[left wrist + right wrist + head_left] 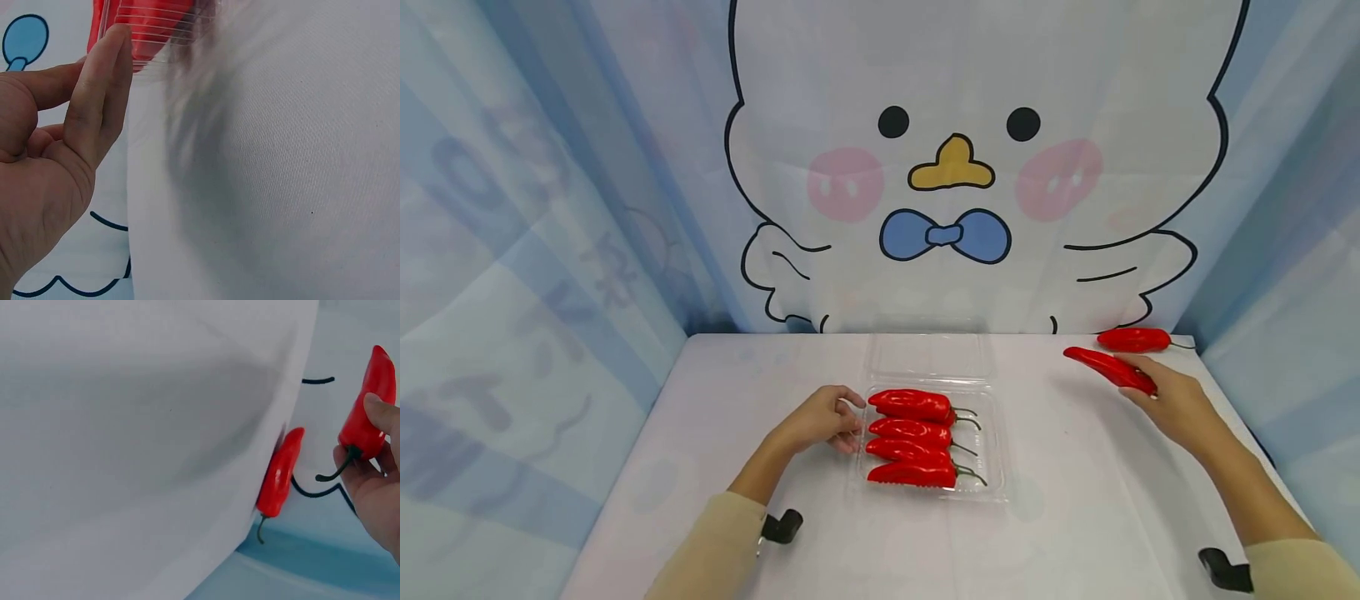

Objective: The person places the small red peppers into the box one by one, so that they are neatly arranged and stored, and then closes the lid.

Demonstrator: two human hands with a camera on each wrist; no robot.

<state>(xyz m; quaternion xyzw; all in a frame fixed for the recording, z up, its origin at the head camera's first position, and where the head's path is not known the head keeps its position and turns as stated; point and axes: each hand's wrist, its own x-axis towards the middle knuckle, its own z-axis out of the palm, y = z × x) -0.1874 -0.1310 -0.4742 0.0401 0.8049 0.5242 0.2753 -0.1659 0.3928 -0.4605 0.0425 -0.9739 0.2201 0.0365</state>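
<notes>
Currently, the right grip (1180,408) pinches one pepper (1097,363), another pepper (1131,340) just beyond on the surface (1060,508); loose, the left grip (822,419) is beside the open box (997,467).

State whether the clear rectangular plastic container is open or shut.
Open: the container has its transparent lid folded back, leaving long red peppers uncovered.

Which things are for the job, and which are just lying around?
Probably for the job:
Red pepper held in the right grip
Open clear box by the left grip
Row of peppers inside it
Loose pepper at the far right corner

Probably just there:
White table underneath
Cartoon curtain behind
Blue side curtain on the left
</notes>
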